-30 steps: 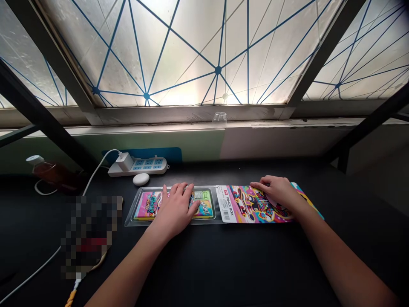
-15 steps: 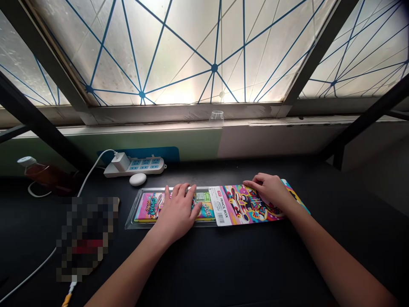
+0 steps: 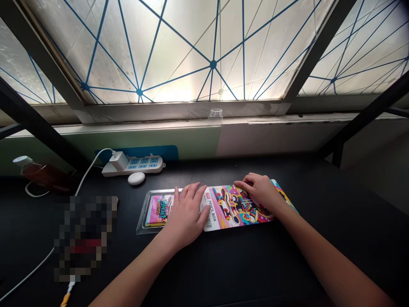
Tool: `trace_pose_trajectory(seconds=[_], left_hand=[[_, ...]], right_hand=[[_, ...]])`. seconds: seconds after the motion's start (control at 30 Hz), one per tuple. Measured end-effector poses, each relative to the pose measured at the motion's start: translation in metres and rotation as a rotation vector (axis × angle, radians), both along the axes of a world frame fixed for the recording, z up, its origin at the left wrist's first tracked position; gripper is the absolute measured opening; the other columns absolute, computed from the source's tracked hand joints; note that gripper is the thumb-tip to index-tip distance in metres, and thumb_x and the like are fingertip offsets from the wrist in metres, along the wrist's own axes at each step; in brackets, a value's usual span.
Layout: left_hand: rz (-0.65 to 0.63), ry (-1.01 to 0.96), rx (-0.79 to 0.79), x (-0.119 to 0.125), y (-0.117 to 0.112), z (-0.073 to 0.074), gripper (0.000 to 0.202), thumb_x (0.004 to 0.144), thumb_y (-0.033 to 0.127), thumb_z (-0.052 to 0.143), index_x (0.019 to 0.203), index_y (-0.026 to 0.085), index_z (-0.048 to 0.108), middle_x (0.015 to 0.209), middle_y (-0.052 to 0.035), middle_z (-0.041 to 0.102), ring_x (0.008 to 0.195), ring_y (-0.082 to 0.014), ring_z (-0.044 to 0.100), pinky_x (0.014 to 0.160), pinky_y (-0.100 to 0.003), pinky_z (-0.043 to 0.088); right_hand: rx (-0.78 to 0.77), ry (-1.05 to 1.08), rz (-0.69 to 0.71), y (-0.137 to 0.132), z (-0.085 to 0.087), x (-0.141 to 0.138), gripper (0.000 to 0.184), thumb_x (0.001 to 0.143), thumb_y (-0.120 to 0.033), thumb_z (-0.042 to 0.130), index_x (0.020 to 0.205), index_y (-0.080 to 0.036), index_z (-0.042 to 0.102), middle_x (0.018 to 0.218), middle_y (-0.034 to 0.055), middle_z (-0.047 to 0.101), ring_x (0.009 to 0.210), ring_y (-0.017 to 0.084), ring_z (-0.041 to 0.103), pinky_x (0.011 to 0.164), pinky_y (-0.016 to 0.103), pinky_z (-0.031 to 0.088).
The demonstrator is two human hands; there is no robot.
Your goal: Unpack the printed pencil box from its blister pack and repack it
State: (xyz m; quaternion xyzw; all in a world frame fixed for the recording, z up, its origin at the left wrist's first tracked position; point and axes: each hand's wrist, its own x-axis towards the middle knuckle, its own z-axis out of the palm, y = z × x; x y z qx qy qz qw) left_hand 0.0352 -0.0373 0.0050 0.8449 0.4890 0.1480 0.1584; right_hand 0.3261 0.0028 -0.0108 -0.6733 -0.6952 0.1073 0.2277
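Pink-and-yellow printed card labelled PENCIL BOX (image 3: pixel 231 208) lies near the middle of the black table (image 3: pixel 255 264), its left end overlapping a clear plastic blister tray (image 3: pixel 142 226) that holds a bright pink box (image 3: pixel 158 211). The left hand (image 3: pixel 187 217) rests open and flat, fingers spread, across the join of card and tray. The right hand (image 3: pixel 258 194) sits on the card's right half with fingers lightly curved, pressing rather than gripping as far as this view shows. Toward the table's far edge lie a white power strip (image 3: pixel 143 165) with a white plug (image 3: pixel 119 161), and a white oval object (image 3: pixel 136 178) just in front of it. A bottle of amber liquid (image 3: pixel 41 175) stands near the far left corner, and a small clear glass (image 3: pixel 216 115) sits on the window sill.
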Motion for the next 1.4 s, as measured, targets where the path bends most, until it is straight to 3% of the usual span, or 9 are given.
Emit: trace_pose_trajectory(seconds=[0.13, 0.33, 0.87, 1.03, 1.23, 1.4], left_hand=[[-0.02, 0.076, 0.024, -0.002, 0.001, -0.002, 0.058, 0.102, 0.055, 0.039, 0.152, 0.026, 0.04, 0.161, -0.0118, 0.04, 0.151, -0.0335, 0.029, 0.121, -0.067, 0.017], [-0.011, 0.169, 0.041, -0.016, 0.011, -0.006, 0.063, 0.099, 0.059, 0.044, 0.153, 0.026, 0.04, 0.164, -0.0134, 0.034, 0.154, -0.0357, 0.022, 0.12, -0.069, 0.016], [-0.096, 0.188, -0.005, -0.033, 0.02, 0.001, 0.07, 0.098, 0.066, 0.042, 0.155, 0.026, 0.037, 0.166, -0.0121, 0.03, 0.155, -0.0352, 0.019, 0.121, -0.067, 0.013], [-0.082, 0.174, 0.023, -0.029, 0.018, -0.001, 0.066, 0.099, 0.059, 0.045, 0.155, 0.025, 0.038, 0.166, -0.0124, 0.031, 0.155, -0.0347, 0.021, 0.121, -0.068, 0.013], [0.001, 0.078, 0.054, -0.016, 0.015, -0.003, 0.067, 0.1, 0.055, 0.045, 0.157, 0.023, 0.032, 0.167, -0.0128, 0.028, 0.155, -0.0325, 0.02, 0.123, -0.064, 0.015], [-0.009, 0.043, 0.057, -0.017, 0.015, -0.004, 0.059, 0.1, 0.052, 0.046, 0.152, 0.025, 0.039, 0.163, -0.011, 0.036, 0.153, -0.0324, 0.025, 0.123, -0.063, 0.016]], right_hand=[[-0.044, -0.003, -0.027, 0.004, 0.002, 0.03, 0.061, 0.082, -0.082, 0.053, 0.065, -0.025, 0.067, 0.077, 0.0045, 0.072, 0.068, 0.021, 0.062, 0.063, 0.032, 0.041], [-0.064, -0.038, -0.092, 0.008, 0.006, 0.057, 0.061, 0.077, -0.084, 0.057, 0.064, -0.026, 0.07, 0.075, 0.0046, 0.072, 0.068, 0.022, 0.062, 0.063, 0.033, 0.04], [-0.056, -0.071, -0.107, 0.006, 0.015, 0.064, 0.063, 0.076, -0.086, 0.054, 0.063, -0.028, 0.071, 0.081, 0.0055, 0.074, 0.076, 0.025, 0.064, 0.068, 0.035, 0.04], [-0.07, -0.025, -0.105, 0.005, 0.01, 0.055, 0.067, 0.075, -0.09, 0.05, 0.064, -0.027, 0.069, 0.073, 0.0058, 0.073, 0.067, 0.023, 0.062, 0.062, 0.034, 0.04], [-0.076, -0.049, -0.128, 0.003, 0.0, 0.028, 0.058, 0.078, -0.082, 0.057, 0.059, -0.027, 0.063, 0.059, 0.0046, 0.066, 0.061, 0.023, 0.056, 0.062, 0.034, 0.036], [-0.147, 0.028, -0.127, 0.008, 0.0, 0.038, 0.061, 0.077, -0.084, 0.056, 0.059, -0.025, 0.063, 0.059, 0.003, 0.065, 0.058, 0.021, 0.057, 0.055, 0.031, 0.036]])
